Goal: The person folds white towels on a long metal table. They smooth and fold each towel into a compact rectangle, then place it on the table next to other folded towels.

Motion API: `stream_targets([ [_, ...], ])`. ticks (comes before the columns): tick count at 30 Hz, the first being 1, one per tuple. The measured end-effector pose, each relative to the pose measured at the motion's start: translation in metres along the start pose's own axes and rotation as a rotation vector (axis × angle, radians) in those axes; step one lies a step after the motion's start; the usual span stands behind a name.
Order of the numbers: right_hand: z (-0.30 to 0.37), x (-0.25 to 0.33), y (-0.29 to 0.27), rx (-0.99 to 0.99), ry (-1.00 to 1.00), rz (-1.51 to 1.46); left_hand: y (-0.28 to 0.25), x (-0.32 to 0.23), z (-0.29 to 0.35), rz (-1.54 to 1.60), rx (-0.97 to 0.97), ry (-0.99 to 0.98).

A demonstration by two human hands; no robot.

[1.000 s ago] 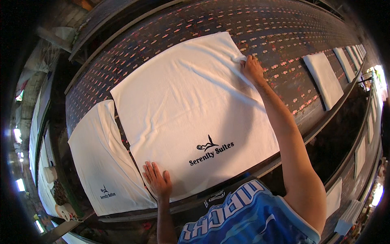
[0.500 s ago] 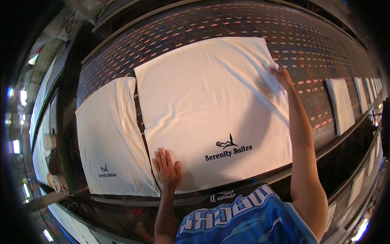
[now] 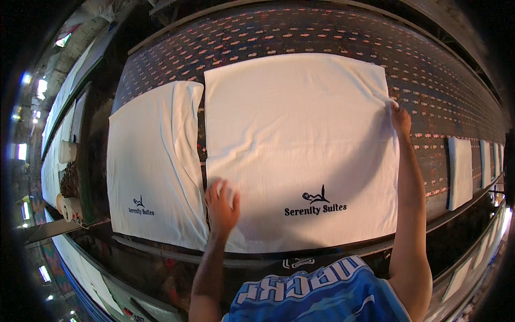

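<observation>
Right hand (image 3: 401, 119) grips white towel (image 3: 300, 134) edge, left hand (image 3: 222, 210) opposite

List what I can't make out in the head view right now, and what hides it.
All in the head view:
Left hand: palm hidden by its own back; blur leaves its pressure on the large white cloth unclear.
Right hand: inner side of the fingers hidden by the back of the hand.
Dark table: covered beneath the cloth.
Farthest folded cloths: too small and crowded to count.
</observation>
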State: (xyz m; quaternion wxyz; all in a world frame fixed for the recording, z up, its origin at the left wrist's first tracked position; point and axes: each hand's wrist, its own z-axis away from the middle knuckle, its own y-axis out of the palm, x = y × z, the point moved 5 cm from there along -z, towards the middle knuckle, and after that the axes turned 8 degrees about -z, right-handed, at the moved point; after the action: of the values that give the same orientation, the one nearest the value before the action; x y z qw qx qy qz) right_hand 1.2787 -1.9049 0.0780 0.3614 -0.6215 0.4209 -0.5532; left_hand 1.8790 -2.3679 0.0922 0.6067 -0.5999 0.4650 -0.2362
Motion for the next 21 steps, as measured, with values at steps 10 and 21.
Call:
stream_targets([
  [10, -0.080, -0.002, 0.026, 0.170, -0.031, -0.318, 0.056, 0.068, -0.278, -0.119, -0.107, -0.283],
  [21, -0.056, -0.002, 0.002, 0.323, 0.176, -1.300, 0.102, 0.148, -0.367, 0.660, 0.221, -0.446],
])
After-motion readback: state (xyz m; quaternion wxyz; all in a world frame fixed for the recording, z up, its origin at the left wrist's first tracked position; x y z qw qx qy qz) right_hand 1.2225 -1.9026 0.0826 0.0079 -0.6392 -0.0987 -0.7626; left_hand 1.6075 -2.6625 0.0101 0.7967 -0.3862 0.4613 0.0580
